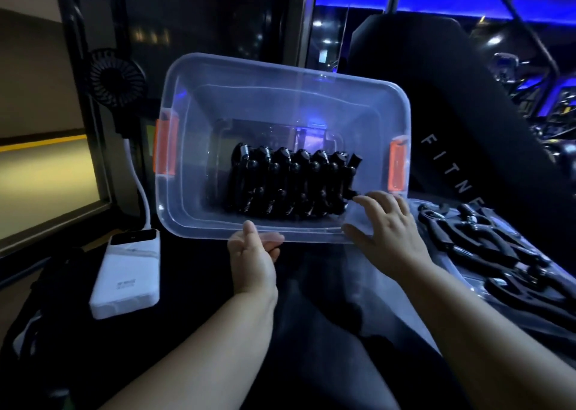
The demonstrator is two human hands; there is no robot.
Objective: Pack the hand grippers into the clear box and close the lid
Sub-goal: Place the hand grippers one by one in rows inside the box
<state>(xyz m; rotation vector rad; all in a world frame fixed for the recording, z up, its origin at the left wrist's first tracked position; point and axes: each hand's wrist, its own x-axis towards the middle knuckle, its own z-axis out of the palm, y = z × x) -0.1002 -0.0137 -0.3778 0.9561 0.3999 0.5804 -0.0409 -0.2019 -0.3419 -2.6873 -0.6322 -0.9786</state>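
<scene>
Box (280, 104): tilted toward me, so the row settles and I can see in. Left hand (254, 253): pinching the near rim to steady it. Right hand (385, 225): fingers spread on the near right corner, bracing. Grippers (290, 185): one row inside. Loose grippers (486, 247): on the lid (452, 266), right, unpacked.

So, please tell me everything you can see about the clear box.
The clear box is see-through plastic, rectangular with rounded corners, with an orange latch on each short end. It has no lid on and is tilted toward the camera. A row of black hand grippers lies inside. The left hand grips the near rim, and the right hand rests on its near right corner.
</scene>
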